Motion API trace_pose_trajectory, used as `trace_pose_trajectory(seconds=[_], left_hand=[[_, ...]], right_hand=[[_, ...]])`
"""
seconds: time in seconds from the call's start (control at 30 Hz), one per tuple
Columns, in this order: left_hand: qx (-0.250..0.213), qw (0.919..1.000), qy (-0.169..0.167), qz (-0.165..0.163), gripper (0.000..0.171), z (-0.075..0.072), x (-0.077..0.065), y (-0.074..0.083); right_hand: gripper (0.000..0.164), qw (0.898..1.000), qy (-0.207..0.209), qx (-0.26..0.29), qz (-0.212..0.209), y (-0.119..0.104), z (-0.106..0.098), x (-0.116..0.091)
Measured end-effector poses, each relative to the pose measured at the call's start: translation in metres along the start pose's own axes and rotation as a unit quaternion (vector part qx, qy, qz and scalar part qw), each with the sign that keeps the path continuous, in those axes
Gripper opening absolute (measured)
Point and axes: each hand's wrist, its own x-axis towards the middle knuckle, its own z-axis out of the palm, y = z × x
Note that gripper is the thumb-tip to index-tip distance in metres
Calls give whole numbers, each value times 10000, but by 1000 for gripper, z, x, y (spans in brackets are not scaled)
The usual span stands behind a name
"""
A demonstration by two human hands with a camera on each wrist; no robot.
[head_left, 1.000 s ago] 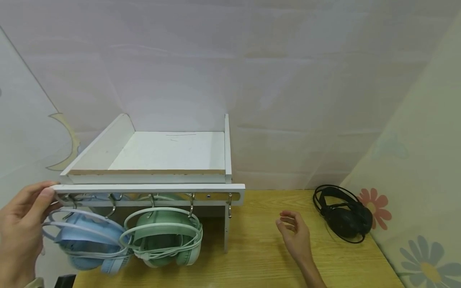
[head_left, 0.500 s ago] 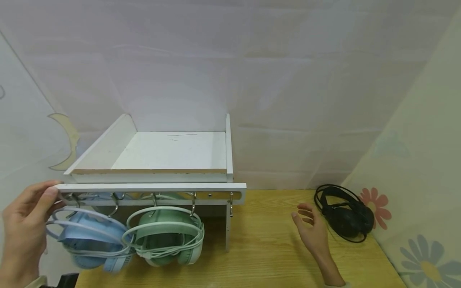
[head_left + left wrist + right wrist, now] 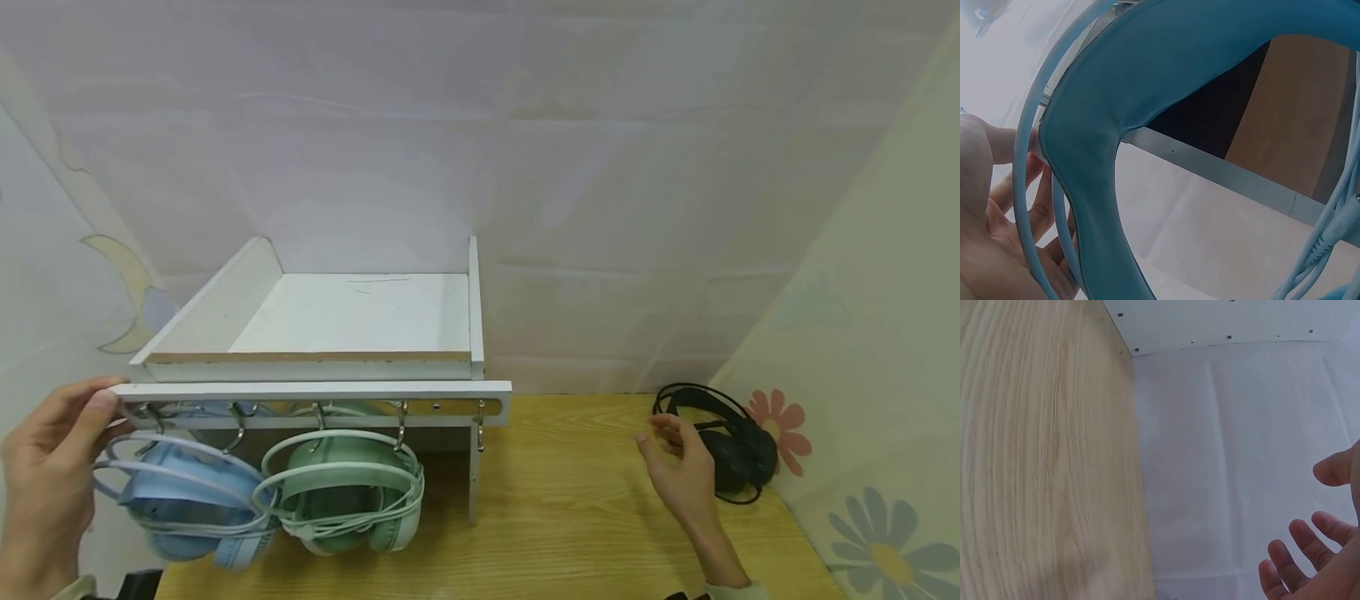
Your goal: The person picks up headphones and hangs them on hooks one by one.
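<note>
My left hand [image 3: 56, 454] pinches the left end of the white hook rail [image 3: 315, 389] along the front of a white shelf unit. From its metal hooks hang blue headphones [image 3: 191, 487] and green headphones [image 3: 345, 492], their cables looped round them. In the left wrist view the blue headband [image 3: 1091, 137] passes close before my left fingers. Over the table's right side, my right hand [image 3: 682, 471] is held with loosely bent fingers and nothing in it. It overlaps the left edge of the black headphones [image 3: 735, 454], which lie on the table with their cable.
The white shelf [image 3: 360, 312] stands at the left of the wooden table [image 3: 555, 500]. A bare hook [image 3: 480, 425] sits at the rail's right end. White sheeting [image 3: 600, 208] rises behind, and a flower-printed sheet [image 3: 885, 400] borders the right side.
My right hand has moved rightward across the table to the black headphones, its fingers still loose. The left hand keeps its pinch on the rail, and the hanging headphones stay on their hooks.
</note>
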Motion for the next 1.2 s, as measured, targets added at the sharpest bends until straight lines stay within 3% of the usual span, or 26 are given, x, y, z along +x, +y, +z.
trace_pose_trajectory(seconds=[0.33,0.5,0.63,0.87,1.2], left_hand=[[-77,9999,-38,57,19,1,1,0],[1,10000,-8,32,20,0,1,-1],[108,9998,135,-57,20,-1,0,-2],[37,10000,73,-49,19,1,0,-1],[-7,10000,28,11,19,2,-1,2]], right_hand=[[39,9982,5,-565,-216,5,-15,18],[41,9966,-131,-730,-364,11,-20,26],[45,9953,-293,-863,-324,18,-23,29],[55,9912,-609,-1154,-240,35,-32,34],[61,9740,-931,-2044,-290,66,-44,52]])
